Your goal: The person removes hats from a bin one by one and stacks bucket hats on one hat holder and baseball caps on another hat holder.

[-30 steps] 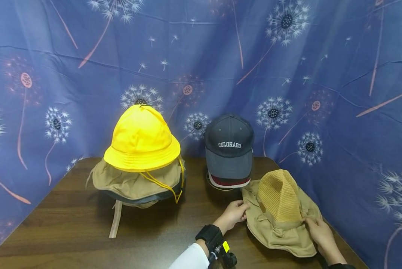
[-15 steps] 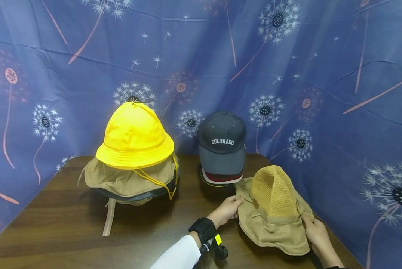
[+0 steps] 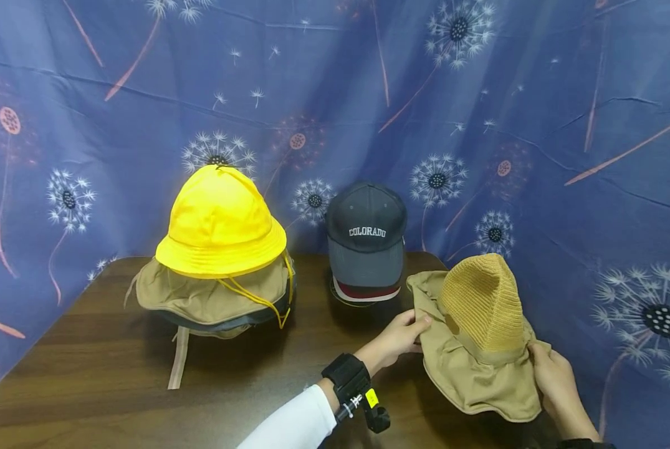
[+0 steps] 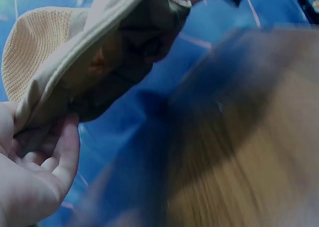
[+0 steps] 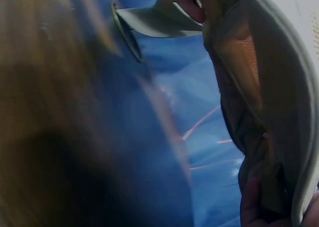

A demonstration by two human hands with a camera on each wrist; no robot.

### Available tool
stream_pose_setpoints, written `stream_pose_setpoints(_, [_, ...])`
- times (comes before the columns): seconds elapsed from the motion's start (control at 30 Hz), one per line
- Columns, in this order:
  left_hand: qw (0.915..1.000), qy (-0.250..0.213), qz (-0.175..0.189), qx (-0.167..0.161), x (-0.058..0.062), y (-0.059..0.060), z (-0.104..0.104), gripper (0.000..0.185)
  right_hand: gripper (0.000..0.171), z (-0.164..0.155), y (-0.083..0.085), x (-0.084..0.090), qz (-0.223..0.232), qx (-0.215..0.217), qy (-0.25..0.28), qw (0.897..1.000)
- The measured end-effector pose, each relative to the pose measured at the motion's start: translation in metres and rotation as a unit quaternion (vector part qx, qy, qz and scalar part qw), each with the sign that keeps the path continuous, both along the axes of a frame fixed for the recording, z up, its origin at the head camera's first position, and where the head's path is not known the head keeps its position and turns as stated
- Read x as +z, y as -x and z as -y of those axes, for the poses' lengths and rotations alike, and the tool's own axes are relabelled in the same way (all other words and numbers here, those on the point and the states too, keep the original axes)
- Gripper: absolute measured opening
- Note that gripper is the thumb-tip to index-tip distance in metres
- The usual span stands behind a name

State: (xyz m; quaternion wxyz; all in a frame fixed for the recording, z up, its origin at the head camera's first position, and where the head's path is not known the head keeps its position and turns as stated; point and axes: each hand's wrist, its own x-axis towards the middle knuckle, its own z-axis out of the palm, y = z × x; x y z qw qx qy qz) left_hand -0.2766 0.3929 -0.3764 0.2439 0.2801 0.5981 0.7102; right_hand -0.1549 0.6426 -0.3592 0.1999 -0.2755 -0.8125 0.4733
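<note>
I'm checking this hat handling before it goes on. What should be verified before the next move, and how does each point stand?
1. Left hand pinches brim of the tan brimmed hat with yellow mesh crown: ok.
2. Right hand holds the opposite brim: ok.
3. Hat off the dark wooden table: ok, wrist views show its underside.
4. Apart from the dark grey COLORADO baseball cap: ok.
5. Yellow bucket hat stack untouched: ok.

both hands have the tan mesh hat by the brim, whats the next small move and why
Probably lift it a bit higher and carry it left. The left hand and right hand pinch opposite brim edges of the tan mesh hat, which looks tilted up off the table; the stack under the yellow hat stands to the left.
</note>
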Motion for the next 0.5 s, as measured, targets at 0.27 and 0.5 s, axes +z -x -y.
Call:
stream_pose_setpoints(0.27, [0.9983, -0.056, 0.004, -0.017, 0.036, -0.016, 0.003, 0.026, 0.033, -0.002, -0.005, 0.018, -0.051, -0.048, 0.03, 0.997])
stream_pose_setpoints(0.5, [0.9927, -0.119, 0.012, -0.018, 0.067, -0.026, 0.03, 0.03, 0.033, 0.01, -0.01, 0.035, -0.166, -0.017, 0.129, 0.977])
